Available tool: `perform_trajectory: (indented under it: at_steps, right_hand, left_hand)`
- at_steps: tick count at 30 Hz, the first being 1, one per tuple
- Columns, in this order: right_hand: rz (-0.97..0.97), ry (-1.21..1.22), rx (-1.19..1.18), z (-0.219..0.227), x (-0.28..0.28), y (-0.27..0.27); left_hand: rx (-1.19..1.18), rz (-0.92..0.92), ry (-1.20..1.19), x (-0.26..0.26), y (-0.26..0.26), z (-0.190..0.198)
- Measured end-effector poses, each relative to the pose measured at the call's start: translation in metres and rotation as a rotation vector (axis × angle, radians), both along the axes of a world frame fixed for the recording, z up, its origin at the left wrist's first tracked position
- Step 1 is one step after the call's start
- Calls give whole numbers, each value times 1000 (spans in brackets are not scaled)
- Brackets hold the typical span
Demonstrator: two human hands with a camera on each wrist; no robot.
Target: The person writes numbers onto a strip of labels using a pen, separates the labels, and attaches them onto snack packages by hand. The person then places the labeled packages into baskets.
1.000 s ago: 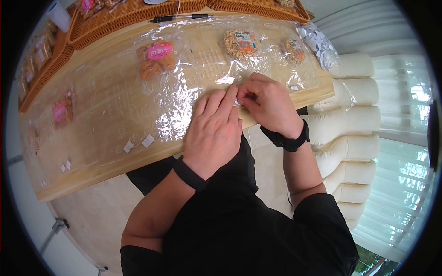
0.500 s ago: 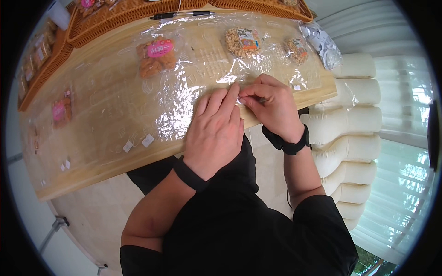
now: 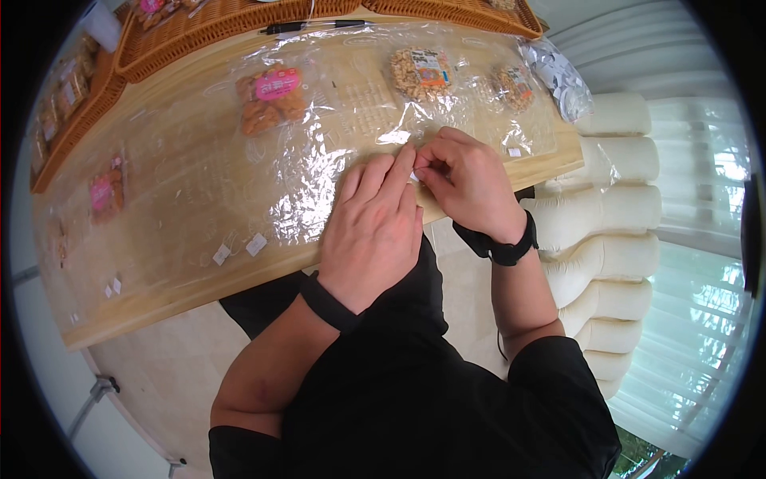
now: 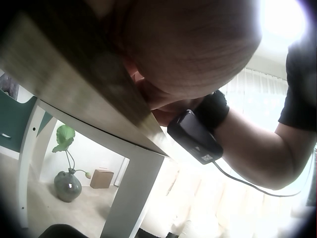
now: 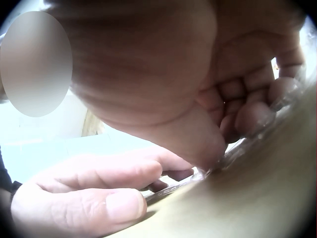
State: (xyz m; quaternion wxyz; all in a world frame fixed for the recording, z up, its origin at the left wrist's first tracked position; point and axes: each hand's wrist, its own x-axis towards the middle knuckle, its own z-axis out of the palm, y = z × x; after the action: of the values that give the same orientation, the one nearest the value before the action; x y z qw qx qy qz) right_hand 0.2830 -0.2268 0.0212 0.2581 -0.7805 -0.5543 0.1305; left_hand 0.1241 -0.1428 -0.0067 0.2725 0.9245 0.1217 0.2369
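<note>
In the head view my left hand lies flat near the table's front edge, its fairly straight fingers on the clear plastic sheet. Beside its index fingertip, my right hand pinches a small white label between thumb and index finger, mostly covered by the fingers. The right wrist view shows clear plastic under the right fingertips, with the left thumb close by. Beyond the hands lie a pink-labelled bag of brown snacks and a round nut snack in clear wrap.
Wicker baskets line the far edge, with a black pen before them. A smaller round snack and a silvery crumpled bag lie at right. Small white labels and a small pink-labelled packet lie at left.
The right hand's fingers shift slightly around the label, drawing a little nearer the left index finger. The left hand stays in place.
</note>
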Motion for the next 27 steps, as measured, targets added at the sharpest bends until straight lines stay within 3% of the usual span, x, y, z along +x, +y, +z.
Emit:
perform_trajectory:
  at_steps: [5, 12, 20, 27]
  right_hand:
    - [-99, 209, 82, -4, -3, -5]
    - [-74, 165, 57, -2, -1, -2]
    - [-45, -159, -7, 5, -10, 7]
    - [-47, -240, -33, 0, -11, 8]
  left_hand:
    - [0, 0, 6, 0, 0, 0]
    - [6, 2, 6, 0, 0, 0]
    - [16, 13, -5, 1, -1, -2]
    - [19, 15, -11, 1, 0, -3]
